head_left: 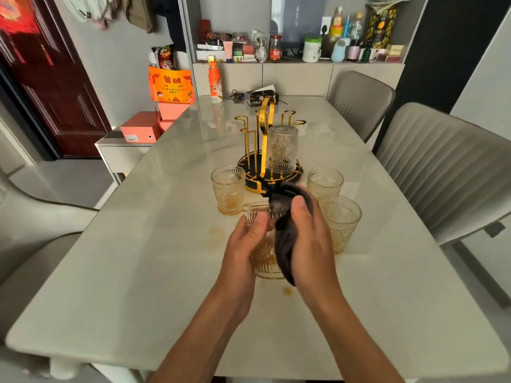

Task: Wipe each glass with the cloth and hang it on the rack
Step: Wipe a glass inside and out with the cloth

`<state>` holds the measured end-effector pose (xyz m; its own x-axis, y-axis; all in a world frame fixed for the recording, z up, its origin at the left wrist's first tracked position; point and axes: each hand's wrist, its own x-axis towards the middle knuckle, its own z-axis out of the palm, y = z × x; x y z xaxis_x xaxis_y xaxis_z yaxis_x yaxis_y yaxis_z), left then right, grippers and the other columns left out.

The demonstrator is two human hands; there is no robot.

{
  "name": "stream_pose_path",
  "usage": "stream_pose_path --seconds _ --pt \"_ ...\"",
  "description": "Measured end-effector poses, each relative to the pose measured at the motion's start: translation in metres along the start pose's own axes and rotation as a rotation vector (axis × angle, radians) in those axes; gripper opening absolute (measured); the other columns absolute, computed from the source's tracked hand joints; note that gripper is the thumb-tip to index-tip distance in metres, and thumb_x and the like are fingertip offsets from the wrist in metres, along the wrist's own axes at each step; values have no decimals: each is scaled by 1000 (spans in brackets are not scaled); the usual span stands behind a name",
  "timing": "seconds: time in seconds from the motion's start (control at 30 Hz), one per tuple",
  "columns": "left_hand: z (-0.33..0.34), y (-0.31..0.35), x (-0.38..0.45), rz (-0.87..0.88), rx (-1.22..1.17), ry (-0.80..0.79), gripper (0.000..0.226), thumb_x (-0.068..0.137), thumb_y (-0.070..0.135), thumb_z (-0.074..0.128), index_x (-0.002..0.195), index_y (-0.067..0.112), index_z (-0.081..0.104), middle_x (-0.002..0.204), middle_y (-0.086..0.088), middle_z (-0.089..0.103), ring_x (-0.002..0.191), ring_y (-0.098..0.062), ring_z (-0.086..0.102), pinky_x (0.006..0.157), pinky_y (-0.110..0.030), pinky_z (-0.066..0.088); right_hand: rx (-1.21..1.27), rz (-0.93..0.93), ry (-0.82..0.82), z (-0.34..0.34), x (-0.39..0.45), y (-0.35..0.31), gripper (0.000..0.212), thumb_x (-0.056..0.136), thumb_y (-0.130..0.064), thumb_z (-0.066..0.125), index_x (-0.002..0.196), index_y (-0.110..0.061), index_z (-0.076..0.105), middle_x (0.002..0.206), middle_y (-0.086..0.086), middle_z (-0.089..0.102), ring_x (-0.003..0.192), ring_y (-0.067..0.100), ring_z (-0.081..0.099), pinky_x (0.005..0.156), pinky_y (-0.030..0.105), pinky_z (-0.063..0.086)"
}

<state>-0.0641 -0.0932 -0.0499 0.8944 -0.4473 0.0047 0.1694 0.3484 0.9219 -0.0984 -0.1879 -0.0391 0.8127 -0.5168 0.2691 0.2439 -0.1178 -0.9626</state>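
While a wipe is under way: the held glass is kept lifted near the table's near-middle, in front of the rack, so that both hands can work on it.

Held glass: a clear ribbed tumbler with an amber-tinted base (265, 258) is steadied upright, mouth up, so the cloth can reach its rim and wall.

Left hand (242, 244): curled round the tumbler's left side, thumb laid over the rim — a firm hold.

Right hand (309, 233): closed on a dark grey cloth (287, 239), which is pressed against the tumbler's right side and draped over its rim.

Rack: a gold wire rack on a dark round base (265, 150) stands at mid-table; one embossed clear glass (282, 149) is already hung upside down on it — presumably to drain.

Waiting glasses: one (228, 189) stands upright left of the rack's base, two (325, 182) (341, 222) to its right, within easy reach.
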Motion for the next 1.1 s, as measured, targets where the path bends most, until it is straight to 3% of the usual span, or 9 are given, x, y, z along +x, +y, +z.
stream_pose_path --seconds 0.17,0.37,0.47,0.6,0.7,0.8,0.87,1.0,1.1 --pt "-1 -1 0 -24 12 -20 49 90 44 64 125 10 66 112 -4 75 107 -19 71 83 -26 56 -452 -287 64 9 -35 21 64 99 -52 31 157 -33 15 162 -22 19 148 -8 15 120 24 18" --pt "-5 1 -1 -64 -36 -105 53 89 43 53 128 10 65 125 -12 72 117 -27 69 91 -34 58 335 251 -20 -8 4 0 32 99 -44 48 118 -28 69 119 -2 73 121 18 64 102 39 48" --pt "1 1 0 -19 -29 -30 54 88 43 56 128 9 65 122 -12 73 116 -26 69 94 -36 57 183 150 -28 -7 -4 -2 38 96 -52 48 127 -35 62 122 -12 70 120 9 62 102 33 47" --pt "0 2 2 6 10 22 56 86 45 60 130 11 64 123 -9 73 116 -24 69 102 -41 51 -262 -121 -7 5 -33 12 71 88 -64 47 152 -45 24 147 -28 45 136 -2 43 112 35 40" --pt "-4 3 0 -22 -5 -34 57 86 43 60 131 9 62 126 -12 71 119 -27 67 101 -42 52 -50 -36 32 1 -22 11 53 90 -57 44 141 -42 47 131 -24 61 125 -2 54 109 36 43" --pt "-4 4 -1 -28 -53 -80 56 86 40 57 131 9 62 123 -11 73 114 -25 70 88 -32 58 285 294 25 -5 -1 4 47 83 -59 50 115 -31 72 114 -6 74 113 14 67 106 46 47" --pt "-1 4 -2 -6 -42 -59 55 86 41 57 131 9 62 123 -10 73 114 -24 70 87 -31 59 195 241 39 -3 -5 -1 48 84 -60 48 118 -33 69 115 -12 73 113 8 66 106 43 48" --pt "-1 1 -1 37 23 -5 55 89 41 59 134 10 60 127 -10 71 120 -26 67 98 -35 56 -223 -104 12 6 -30 5 57 93 -61 37 148 -49 30 138 -32 51 130 -5 48 109 32 41" --pt "-8 2 -5 -3 -28 -74 55 88 38 63 135 8 59 127 -11 71 119 -25 67 95 -34 56 -53 -2 37 1 -28 5 50 91 -59 42 139 -43 50 132 -23 62 125 -3 55 109 35 43"
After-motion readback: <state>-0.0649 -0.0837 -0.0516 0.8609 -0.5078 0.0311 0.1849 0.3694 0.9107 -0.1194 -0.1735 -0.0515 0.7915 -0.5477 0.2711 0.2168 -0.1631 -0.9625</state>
